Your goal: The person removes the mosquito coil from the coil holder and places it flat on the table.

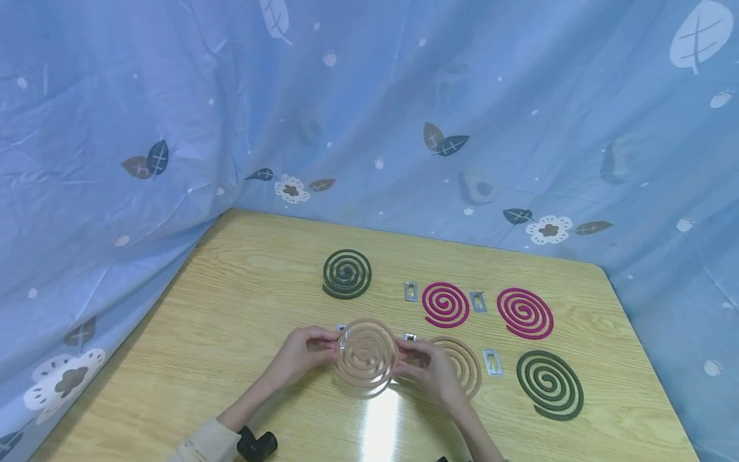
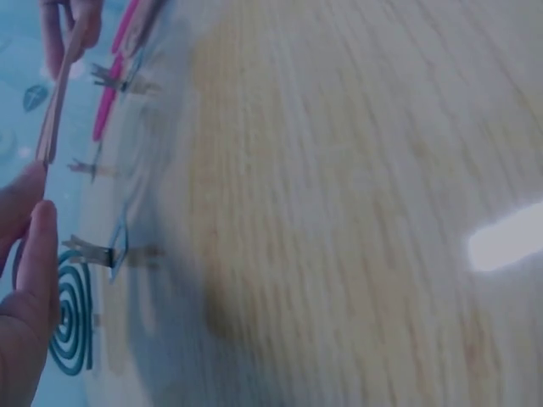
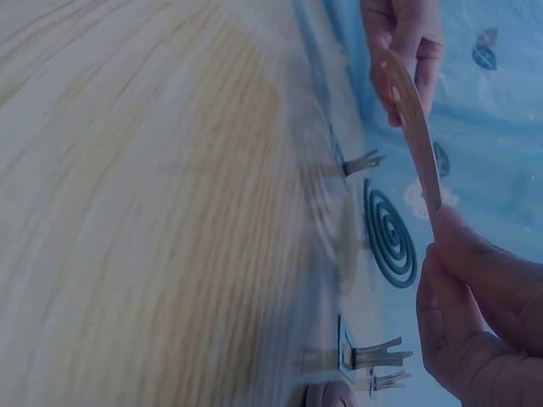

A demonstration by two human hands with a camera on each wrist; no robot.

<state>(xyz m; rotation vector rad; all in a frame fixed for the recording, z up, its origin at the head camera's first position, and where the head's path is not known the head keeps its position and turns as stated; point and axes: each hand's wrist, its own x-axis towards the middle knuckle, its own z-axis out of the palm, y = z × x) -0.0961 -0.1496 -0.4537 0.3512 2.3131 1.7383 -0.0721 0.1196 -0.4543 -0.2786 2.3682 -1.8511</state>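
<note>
A tan mosquito coil [image 1: 365, 351] is held off the table between both hands. My left hand [image 1: 296, 358] pinches its left edge between thumb and fingers, and my right hand [image 1: 434, 373] pinches the right edge. In the right wrist view the coil [image 3: 417, 127] appears nearly edge-on, a thin, slightly bowed strip. Behind it, a small metal coil stand [image 1: 342, 328] is partly covered by the coil. Another metal stand [image 1: 410, 337] shows just above the right fingers. A second tan coil [image 1: 475, 366] lies on the table, partly hidden by the right hand.
On the wooden table [image 1: 231, 308] lie a dark green coil [image 1: 347, 274] at the back, two magenta coils, one [image 1: 446, 305] left of the other [image 1: 525, 313], and a green coil [image 1: 550, 385] at right. More metal stands [image 1: 492, 362] sit among them. A blue patterned curtain [image 1: 358, 115] hangs behind.
</note>
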